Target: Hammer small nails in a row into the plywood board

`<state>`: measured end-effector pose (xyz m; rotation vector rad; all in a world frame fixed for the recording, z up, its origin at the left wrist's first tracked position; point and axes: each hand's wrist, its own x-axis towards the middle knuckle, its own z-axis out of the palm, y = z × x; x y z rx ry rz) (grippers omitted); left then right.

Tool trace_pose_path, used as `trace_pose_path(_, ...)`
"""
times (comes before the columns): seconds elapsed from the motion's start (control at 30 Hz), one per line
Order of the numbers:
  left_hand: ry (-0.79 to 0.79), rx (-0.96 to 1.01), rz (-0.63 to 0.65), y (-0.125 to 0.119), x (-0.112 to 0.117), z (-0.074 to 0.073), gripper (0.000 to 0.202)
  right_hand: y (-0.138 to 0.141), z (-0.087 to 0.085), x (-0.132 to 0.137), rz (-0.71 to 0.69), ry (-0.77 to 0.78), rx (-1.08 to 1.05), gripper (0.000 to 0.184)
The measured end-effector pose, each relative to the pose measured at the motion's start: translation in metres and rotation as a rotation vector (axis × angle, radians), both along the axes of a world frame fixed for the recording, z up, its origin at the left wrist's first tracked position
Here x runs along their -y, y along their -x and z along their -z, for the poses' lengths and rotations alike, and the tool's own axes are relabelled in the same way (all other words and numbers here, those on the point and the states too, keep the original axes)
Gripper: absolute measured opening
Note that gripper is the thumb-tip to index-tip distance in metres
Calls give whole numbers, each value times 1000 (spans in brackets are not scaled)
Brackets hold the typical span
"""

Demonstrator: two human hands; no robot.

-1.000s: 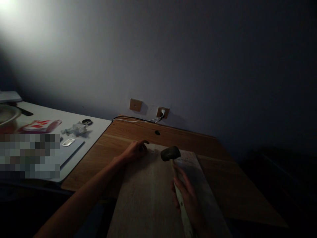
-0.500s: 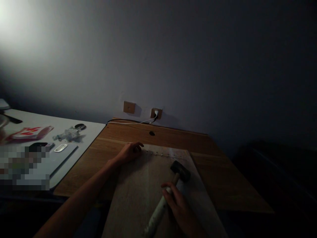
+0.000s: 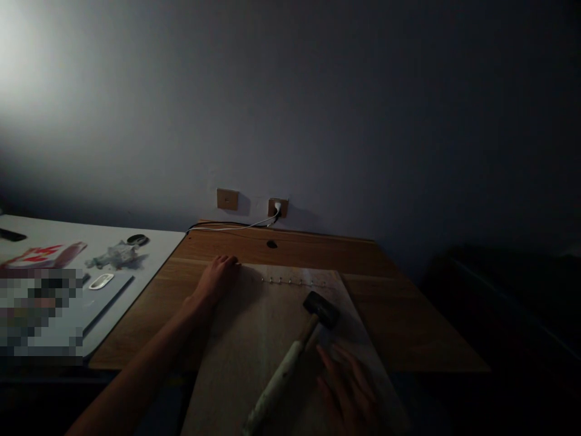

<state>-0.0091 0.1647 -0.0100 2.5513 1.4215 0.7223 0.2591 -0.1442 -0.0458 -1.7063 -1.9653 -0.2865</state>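
Note:
A pale wooden board (image 3: 254, 339) lies on a brown wooden desk (image 3: 390, 321). A row of small nails (image 3: 290, 281) stands along the board's far edge. A mallet (image 3: 295, 357) with a black head and a pale handle lies flat on the board. My right hand (image 3: 347, 387) rests open and flat on the board just right of the handle, apart from it. My left hand (image 3: 218, 278) lies on the board's far left corner, fingers stretched out, holding nothing.
A white table (image 3: 149, 242) adjoins the desk on the left, with a red-and-white packet (image 3: 43, 254), crumpled wrapping (image 3: 113, 254) and a flat grey case (image 3: 104, 290). Two wall sockets (image 3: 252, 203) and a white cable (image 3: 236, 227) sit behind the desk. The right side is dark.
My right hand lowered the raised mallet, laid it on the board and let go. My left hand slid left from beside the nails to the board's corner and flattened.

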Motion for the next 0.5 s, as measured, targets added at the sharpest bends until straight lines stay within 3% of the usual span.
trace_pose_path(0.13,95,-32,-56,-7,12,-4,23,0,-1,3,20,-14,61,66)
trace_pose_path(0.3,118,32,-19,-27,23,0,26,-7,-1,2,106,-99,86,47)
trace_pose_path(0.5,128,64,159,-80,23,4,32,-66,1,12,206,-77,173,36)
